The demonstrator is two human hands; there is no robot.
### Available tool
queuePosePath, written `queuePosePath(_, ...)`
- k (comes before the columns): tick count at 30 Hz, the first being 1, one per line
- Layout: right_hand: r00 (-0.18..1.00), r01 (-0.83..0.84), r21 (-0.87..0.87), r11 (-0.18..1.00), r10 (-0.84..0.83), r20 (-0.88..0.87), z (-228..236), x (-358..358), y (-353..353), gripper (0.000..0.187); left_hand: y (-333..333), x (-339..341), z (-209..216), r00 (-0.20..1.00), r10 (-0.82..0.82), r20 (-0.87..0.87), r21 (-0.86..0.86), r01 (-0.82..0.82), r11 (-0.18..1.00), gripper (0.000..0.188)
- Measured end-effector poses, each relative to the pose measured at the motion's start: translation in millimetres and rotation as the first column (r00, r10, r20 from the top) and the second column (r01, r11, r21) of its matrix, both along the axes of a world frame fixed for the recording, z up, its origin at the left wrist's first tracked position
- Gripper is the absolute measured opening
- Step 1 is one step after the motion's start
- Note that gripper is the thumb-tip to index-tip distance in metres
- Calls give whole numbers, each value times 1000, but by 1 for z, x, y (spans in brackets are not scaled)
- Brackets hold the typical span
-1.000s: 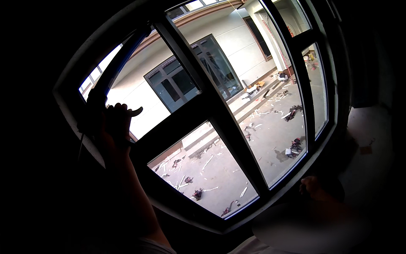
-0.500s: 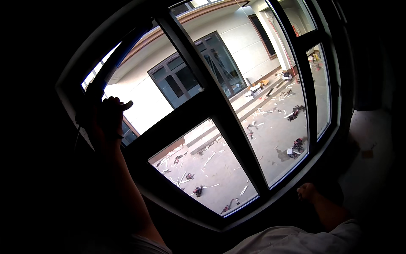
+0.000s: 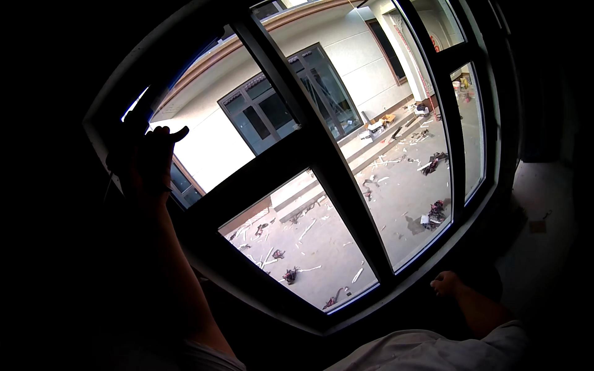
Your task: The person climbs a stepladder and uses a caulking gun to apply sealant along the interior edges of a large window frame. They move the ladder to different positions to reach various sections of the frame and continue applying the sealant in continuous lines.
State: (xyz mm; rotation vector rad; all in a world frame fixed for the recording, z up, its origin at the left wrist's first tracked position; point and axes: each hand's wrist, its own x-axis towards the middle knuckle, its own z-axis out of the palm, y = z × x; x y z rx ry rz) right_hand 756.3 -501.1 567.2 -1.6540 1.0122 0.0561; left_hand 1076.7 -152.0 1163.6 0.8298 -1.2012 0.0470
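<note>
My left hand [image 3: 151, 157] is raised at the upper left, a dark silhouette against the bright window. Its fingers close around the rear of a long tool that looks like a caulking gun [image 3: 179, 69], with a blue-edged barrel. The barrel slants up and right along the upper-left part of the window frame [image 3: 272, 68], and its front end is lost in the dark near the top. A thin rod trails below the hand. Low on the right, my right hand [image 3: 447, 284] hangs by the sill with curled fingers; whatever they may hold is hidden.
Dark frame bars divide the window into several panes. Outside, white strips and dark bundles [image 3: 436, 213] litter a paved yard [image 3: 396, 204]. Across it stands a pale building [image 3: 340, 68] with steps and dark windows. Deep shadow covers most of the indoor side.
My left hand has shifted slightly left and the blue barrel has swung, covering more of the bright gap at the upper left. My right hand has barely moved.
</note>
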Motion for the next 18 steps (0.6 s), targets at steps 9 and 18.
queuePosePath(9, 993, -114, -164, 980, 108, -41, -15, -3, -6, 34, -7, 2, 12, 985, -115, -126, 17, 118, 993, 44)
queuePosePath(18, 972, -219, -291, 931, 181, -151, -2, -7, -1, 40, -23, -40, 20, 970, 117, -213, -42, -129, 991, 42)
